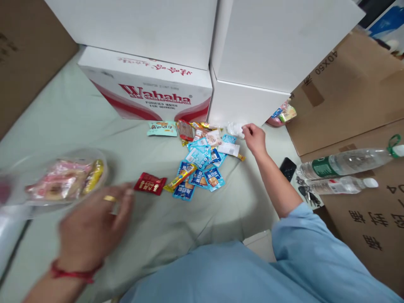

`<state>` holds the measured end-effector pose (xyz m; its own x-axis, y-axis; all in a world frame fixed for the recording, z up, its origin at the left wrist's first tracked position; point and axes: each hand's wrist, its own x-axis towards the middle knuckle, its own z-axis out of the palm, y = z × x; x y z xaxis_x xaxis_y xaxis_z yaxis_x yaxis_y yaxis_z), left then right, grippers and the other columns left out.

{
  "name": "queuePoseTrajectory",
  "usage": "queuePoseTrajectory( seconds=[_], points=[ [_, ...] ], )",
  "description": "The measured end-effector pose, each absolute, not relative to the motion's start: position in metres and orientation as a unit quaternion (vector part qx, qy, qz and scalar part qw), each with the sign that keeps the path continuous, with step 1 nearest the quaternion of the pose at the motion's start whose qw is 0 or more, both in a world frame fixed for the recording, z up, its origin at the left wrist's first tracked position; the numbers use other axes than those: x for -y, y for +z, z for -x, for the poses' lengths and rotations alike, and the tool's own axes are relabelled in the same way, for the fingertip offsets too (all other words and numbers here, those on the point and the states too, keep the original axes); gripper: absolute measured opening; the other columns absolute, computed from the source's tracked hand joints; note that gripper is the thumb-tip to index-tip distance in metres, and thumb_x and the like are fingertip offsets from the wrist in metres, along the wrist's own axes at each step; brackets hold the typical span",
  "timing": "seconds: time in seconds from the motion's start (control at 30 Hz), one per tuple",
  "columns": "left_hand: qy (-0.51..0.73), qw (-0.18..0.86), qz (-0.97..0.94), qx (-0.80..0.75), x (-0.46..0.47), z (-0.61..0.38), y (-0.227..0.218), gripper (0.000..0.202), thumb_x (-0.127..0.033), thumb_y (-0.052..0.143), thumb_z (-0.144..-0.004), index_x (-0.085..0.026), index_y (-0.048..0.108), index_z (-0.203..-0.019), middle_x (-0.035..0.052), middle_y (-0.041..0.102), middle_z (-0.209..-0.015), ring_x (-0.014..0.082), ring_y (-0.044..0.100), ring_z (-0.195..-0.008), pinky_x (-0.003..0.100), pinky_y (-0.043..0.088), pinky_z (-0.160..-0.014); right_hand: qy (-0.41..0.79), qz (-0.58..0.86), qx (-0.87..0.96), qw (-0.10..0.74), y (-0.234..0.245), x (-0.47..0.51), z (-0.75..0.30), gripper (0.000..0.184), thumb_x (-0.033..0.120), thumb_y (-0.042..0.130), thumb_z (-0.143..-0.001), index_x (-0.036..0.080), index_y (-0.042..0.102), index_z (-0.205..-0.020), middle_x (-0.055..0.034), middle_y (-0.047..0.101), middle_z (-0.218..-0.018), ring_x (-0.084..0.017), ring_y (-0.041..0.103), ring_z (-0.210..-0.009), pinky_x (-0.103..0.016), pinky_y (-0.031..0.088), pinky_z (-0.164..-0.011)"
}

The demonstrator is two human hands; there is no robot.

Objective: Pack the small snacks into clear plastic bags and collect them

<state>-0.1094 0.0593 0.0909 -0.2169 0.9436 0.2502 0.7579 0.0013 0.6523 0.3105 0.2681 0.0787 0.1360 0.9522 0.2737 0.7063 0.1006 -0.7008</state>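
Where the light-blue sleeve (303, 229) ends, the right hand (255, 139) has its fingertips drawn together at a crumpled, translucent white plastic wrapper (234, 129); pinch or mere touch, cannot tell. Wrapper: at the far right edge of a heap of small foil snack packets (198, 155), before a plain white box (249, 101); presumably very light, soft and slippery, best taken by a folded edge. Left hand (91, 227): blurred, fingers loosely bent, grip not readable; beside a flat, glossy red foil packet (150, 184), likely light and pliable, best lifted by its sealed end. Round clear plastic tub (103, 164), holding a pink packet (59, 185) and a yellow packet (94, 176): likely thin-walled, to be held by the rim. Hard to make out: wrapper's contents, partly behind fingertips; lower packets, covered by upper ones; tub's left side, smeared by blur; left forearm (52, 290), cut off
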Motion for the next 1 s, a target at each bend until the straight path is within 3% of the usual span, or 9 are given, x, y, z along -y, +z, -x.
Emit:
queuePoseTrajectory(
  seconds=[0.13,0.23,0.33,0.43,0.5,0.63,0.73,0.87,1.0],
  points=[
    [0.318,0.154,-0.693,-0.628,-0.018,0.074,0.05,0.032,-0.052,0.053,-0.093,-0.029,0.075,-0.088,0.0014,0.08,-0.083,0.0225,0.072,-0.072,0.03,0.051,-0.063,0.09,0.639,0.707,0.291,0.079,-0.322,-0.263,0.028,0.039,0.065,-0.095,0.017,0.073,-0.11,-0.0114,0.068,-0.114,-0.024,0.063,-0.102,-0.037,0.049,-0.094],
    [0.329,0.207,-0.671,-0.632,0.008,0.073,0.035,0.032,-0.051,0.056,-0.094,-0.027,0.077,-0.096,0.003,0.082,-0.089,0.022,0.075,-0.077,0.028,0.056,-0.068,0.13,0.657,0.716,0.196,0.078,-0.329,-0.244,0.014,0.024,0.069,-0.09,0.016,0.076,-0.098,-0.0118,0.069,-0.108,-0.026,0.063,-0.102,-0.039,0.048,-0.095],
    [0.351,0.283,-0.608,-0.653,0.021,0.078,0.036,0.035,-0.056,0.06,-0.091,-0.026,0.079,-0.098,0.0046,0.082,-0.094,0.0227,0.076,-0.083,0.029,0.059,-0.075,0.182,0.645,0.678,0.303,0.079,-0.298,-0.244,0.013,0.023,0.064,-0.09,0.017,0.075,-0.086,-0.0076,0.07,-0.093,-0.022,0.064,-0.093,-0.037,0.049,-0.091],
    [0.354,0.459,-0.503,-0.641,0.015,0.071,0.046,0.044,-0.064,0.064,-0.089,-0.024,0.079,-0.099,0.0078,0.081,-0.094,0.0245,0.076,-0.083,0.033,0.062,-0.072,0.342,0.608,0.557,0.451,0.078,-0.232,-0.249,0.024,0.043,0.067,-0.09,0.02,0.074,-0.092,0.0006,0.064,-0.07,-0.017,0.059,-0.065,-0.031,0.051,-0.067],
    [0.361,0.592,-0.413,-0.59,0.0,0.054,0.054,0.051,-0.068,0.066,-0.087,-0.022,0.077,-0.105,0.0109,0.079,-0.1,0.0275,0.076,-0.088,0.037,0.064,-0.071,0.452,0.586,0.476,0.475,0.074,-0.179,-0.248,0.032,0.051,0.074,-0.084,0.021,0.074,-0.095,0.0023,0.063,-0.066,-0.015,0.057,-0.058,-0.03,0.051,-0.06],
    [0.41,0.718,-0.31,-0.468,-0.044,-0.004,0.061,0.072,-0.067,0.077,-0.079,-0.026,0.058,-0.136,0.0166,0.056,-0.149,0.0341,0.065,-0.128,0.045,0.064,-0.088,0.527,0.59,0.393,0.469,0.064,-0.089,-0.235,0.035,0.054,0.082,-0.078,0.023,0.076,-0.093,0.0018,0.066,-0.065,-0.015,0.058,-0.054,-0.03,0.053,-0.057],
    [0.406,0.746,-0.293,-0.438,-0.07,-0.046,0.057,0.097,-0.061,0.088,-0.07,-0.031,0.043,-0.15,0.0163,0.05,-0.153,0.0327,0.063,-0.127,0.043,0.064,-0.088,0.554,0.578,0.419,0.429,0.061,-0.057,-0.227,0.03,0.051,0.081,-0.082,0.023,0.078,-0.093,0.0015,0.067,-0.064,-0.015,0.06,-0.055,-0.03,0.052,-0.058],
    [0.385,0.769,-0.271,-0.432,-0.083,-0.062,0.051,0.08,-0.045,0.096,-0.06,-0.025,0.058,-0.128,0.0092,0.066,-0.121,0.0273,0.067,-0.107,0.042,0.063,-0.084,0.551,0.576,0.414,0.44,0.067,-0.057,-0.234,0.029,0.051,0.081,-0.082,0.023,0.077,-0.089,0.0029,0.063,-0.061,-0.013,0.053,-0.054,-0.027,0.045,-0.055],
    [0.414,0.765,-0.234,-0.434,-0.081,-0.045,0.05,0.06,-0.04,0.093,-0.064,-0.024,0.059,-0.11,0.0045,0.067,-0.119,0.025,0.065,-0.112,0.041,0.061,-0.087,0.577,0.571,0.361,0.459,0.07,-0.072,-0.243,0.033,0.051,0.085,-0.076,0.021,0.074,-0.085,0.0053,0.056,-0.058,-0.01,0.044,-0.051,-0.024,0.036,-0.05]
  ],
)
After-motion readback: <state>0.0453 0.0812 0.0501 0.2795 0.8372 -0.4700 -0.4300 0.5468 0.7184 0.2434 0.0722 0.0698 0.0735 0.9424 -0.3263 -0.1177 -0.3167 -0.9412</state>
